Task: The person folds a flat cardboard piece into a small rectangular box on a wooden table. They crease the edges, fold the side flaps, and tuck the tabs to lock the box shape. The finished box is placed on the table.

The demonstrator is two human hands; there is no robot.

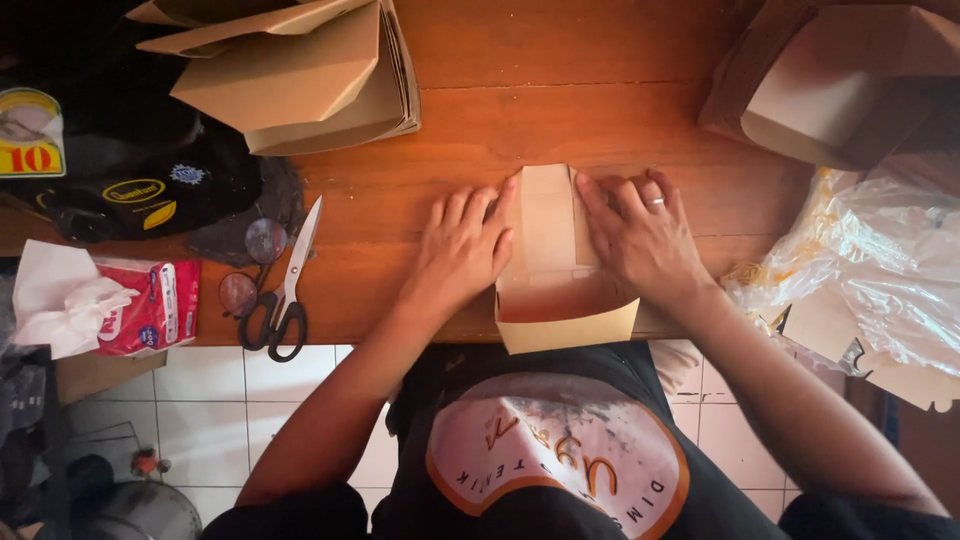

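From the head camera, both hands lie flat and open, gripping nothing. The left hand (462, 245) and the right hand (645, 232) press down on either side of a half-folded kraft paper box (560, 290) at the near edge of the wooden table (600, 110). It seems the side flaps are being creased. Raising the walls would need fingertips under each flap.

Scissors (285, 290) lie well to the left.

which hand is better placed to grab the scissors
Left, most likely. The left hand rests flat on the cardboard box, on the side where the scissors lie. The right hand would have to cross over the box.
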